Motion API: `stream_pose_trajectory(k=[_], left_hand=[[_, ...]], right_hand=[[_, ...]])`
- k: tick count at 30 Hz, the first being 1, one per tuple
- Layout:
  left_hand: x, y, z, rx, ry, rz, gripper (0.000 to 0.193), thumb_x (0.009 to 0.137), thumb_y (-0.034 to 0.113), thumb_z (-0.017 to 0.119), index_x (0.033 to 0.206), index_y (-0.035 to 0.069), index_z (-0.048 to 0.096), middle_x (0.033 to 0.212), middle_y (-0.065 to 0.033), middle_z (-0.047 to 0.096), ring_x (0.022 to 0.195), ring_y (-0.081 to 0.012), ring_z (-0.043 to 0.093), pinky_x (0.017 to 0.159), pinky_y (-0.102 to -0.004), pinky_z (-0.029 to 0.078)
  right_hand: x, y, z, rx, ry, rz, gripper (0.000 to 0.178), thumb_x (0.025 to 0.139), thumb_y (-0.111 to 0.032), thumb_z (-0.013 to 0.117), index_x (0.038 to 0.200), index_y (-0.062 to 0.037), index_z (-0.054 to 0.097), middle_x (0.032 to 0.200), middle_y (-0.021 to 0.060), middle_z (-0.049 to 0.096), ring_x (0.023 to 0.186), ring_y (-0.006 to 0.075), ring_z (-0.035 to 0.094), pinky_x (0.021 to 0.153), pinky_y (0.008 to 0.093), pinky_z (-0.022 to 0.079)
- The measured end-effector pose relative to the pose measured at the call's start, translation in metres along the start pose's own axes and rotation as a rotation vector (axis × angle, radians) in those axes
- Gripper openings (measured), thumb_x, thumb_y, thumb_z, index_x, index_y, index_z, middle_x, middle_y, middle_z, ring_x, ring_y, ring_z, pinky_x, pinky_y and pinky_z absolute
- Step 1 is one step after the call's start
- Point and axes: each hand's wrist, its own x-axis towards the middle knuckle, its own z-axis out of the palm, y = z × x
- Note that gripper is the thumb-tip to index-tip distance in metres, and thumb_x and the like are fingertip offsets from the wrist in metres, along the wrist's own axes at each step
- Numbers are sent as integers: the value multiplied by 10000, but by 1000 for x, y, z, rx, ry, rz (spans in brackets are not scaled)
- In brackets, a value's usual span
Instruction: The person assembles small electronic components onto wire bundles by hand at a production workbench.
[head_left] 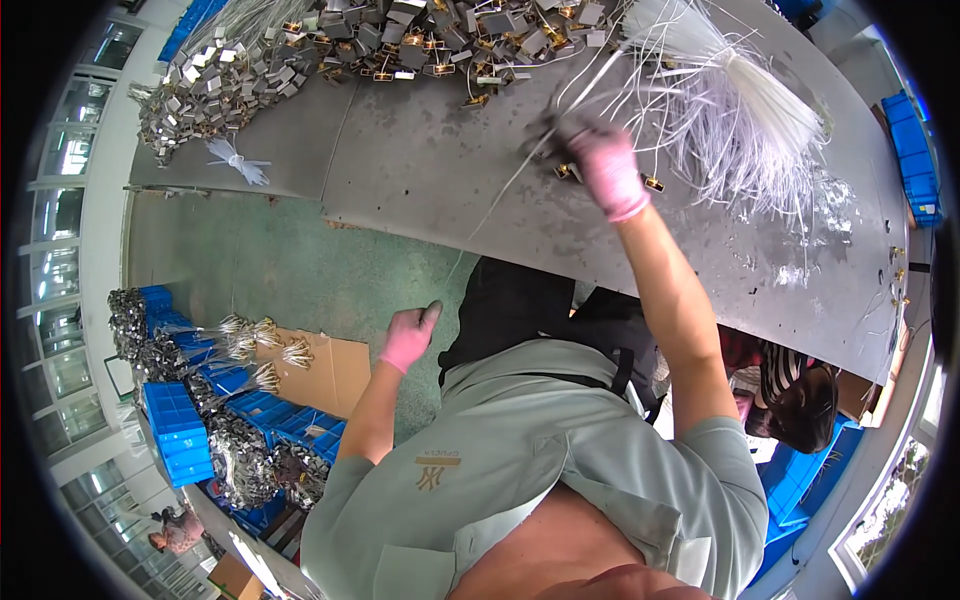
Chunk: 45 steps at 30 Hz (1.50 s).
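Observation:
My left hand (pixel 408 338), in a pink glove with dark fingertips, is closed in front of the table's near edge, thumb against the curled fingers. A thin white wire (pixel 496 203) runs from the tabletop over the edge down to its thumb. My right hand (pixel 603 168), gloved the same way, is over the table, its dark fingers smeared by motion; what they hold cannot be made out. Beside it lie a small brass-coloured part (pixel 654 184) and loose white wires. A thick bundle of white wires (pixel 765 100) fans out to its right.
Grey block-shaped parts with brass-coloured brackets (pixel 430 40) are heaped along the grey table's (pixel 420 150) far side. Another heap (pixel 225 90) stands at far left, near a small tied wire bundle (pixel 238 160). Blue crates (pixel 180 430) and cardboard (pixel 320 370) are at left. Another person (pixel 800 395) is at right.

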Motion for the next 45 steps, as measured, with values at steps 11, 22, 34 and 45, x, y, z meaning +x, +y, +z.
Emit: stream_pose_trajectory(k=[11,22,34,45], left_hand=[[102,119,8,-79,289,481,347,988,283,426,1234,55,515,1066,-212,599,948,-412,594,853,-424,492],[248,215,-29,-118,423,38,717,808,331,705,1360,-3,393,1310,-272,507,1179,-406,531,1007,-416,424],[149,86,-15,-104,402,489,536,822,111,592,1330,1,464,1044,-155,640,942,-284,621,833,-367,482],[-47,-25,19,-329,117,-18,359,986,282,449,930,-9,651,556,-44,564,524,-108,537,536,-265,444]], right_hand=[[-48,52,57,-499,-303,-85,147,873,-97,621,939,31,653,844,79,678,724,118,630,664,285,523],[6,-3,-60,-674,280,73,256,915,-202,590,1023,21,656,689,87,669,516,117,599,480,253,460],[-34,65,-15,18,80,115,303,976,-222,522,1152,17,581,944,114,695,702,167,673,605,234,513],[0,81,55,412,-25,235,343,966,-182,526,1235,32,514,1098,176,659,893,255,689,628,283,507]])
